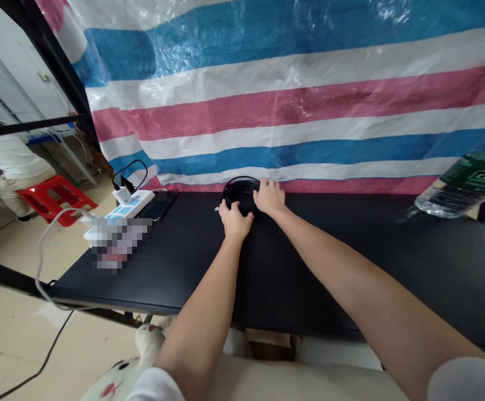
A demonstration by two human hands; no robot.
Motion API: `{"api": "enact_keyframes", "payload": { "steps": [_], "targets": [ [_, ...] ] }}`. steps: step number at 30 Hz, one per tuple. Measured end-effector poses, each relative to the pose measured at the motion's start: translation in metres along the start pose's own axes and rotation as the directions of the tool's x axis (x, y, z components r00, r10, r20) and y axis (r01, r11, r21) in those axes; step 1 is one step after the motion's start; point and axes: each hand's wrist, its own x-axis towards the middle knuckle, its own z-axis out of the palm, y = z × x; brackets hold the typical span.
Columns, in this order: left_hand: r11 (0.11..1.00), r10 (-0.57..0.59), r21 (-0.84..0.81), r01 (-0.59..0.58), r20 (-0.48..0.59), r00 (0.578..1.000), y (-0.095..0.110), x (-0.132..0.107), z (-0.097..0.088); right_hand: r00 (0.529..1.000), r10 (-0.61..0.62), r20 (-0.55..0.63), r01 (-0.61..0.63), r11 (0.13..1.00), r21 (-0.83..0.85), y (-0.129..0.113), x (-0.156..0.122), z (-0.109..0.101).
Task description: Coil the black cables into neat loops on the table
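A coil of black cable (238,189) lies at the far edge of the black table (309,262), against the striped tarp. My left hand (234,220) grips the coil's near left side with curled fingers. My right hand (270,196) rests on the coil's right side, fingers closed over it. Both arms reach forward across the table.
A white power strip (119,211) with plugged-in cords and a black phone (159,205) lie at the table's left end. A plastic water bottle (460,186) lies at the right. A striped tarp (292,100) hangs behind. A person sits on a red stool (50,197) at left.
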Motion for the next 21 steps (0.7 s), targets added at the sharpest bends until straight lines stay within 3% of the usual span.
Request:
{"api": "enact_keyframes", "payload": {
  "steps": [2,5,9,14,17,21],
  "targets": [
    [1.000,0.012,-0.010,-0.012,0.002,1.000,0.000,0.001,0.001,0.990,-0.140,0.022,0.140,0.990,-0.006,0.002,-0.006,0.000],
    [0.998,-0.027,-0.051,0.026,-0.020,0.999,0.002,0.003,-0.003,0.940,-0.283,0.190,0.283,0.959,0.028,0.010,-0.011,-0.001],
    [0.993,-0.096,-0.080,0.090,-0.078,0.992,0.008,0.005,-0.014,0.888,-0.334,0.317,0.345,0.938,0.021,0.019,-0.018,-0.005],
    [0.997,-0.081,-0.009,0.080,-0.179,0.980,0.015,0.000,-0.027,0.921,-0.289,0.260,0.297,0.955,0.007,0.025,-0.035,-0.009],
    [0.994,-0.104,0.025,0.109,-0.169,0.980,0.019,-0.004,-0.031,0.941,-0.262,0.213,0.264,0.964,0.017,0.040,-0.046,-0.011],
    [0.991,-0.129,0.030,0.133,-0.110,0.985,0.023,-0.006,-0.035,0.964,-0.239,0.117,0.235,0.971,0.047,0.077,-0.061,-0.018]
  ]
}}
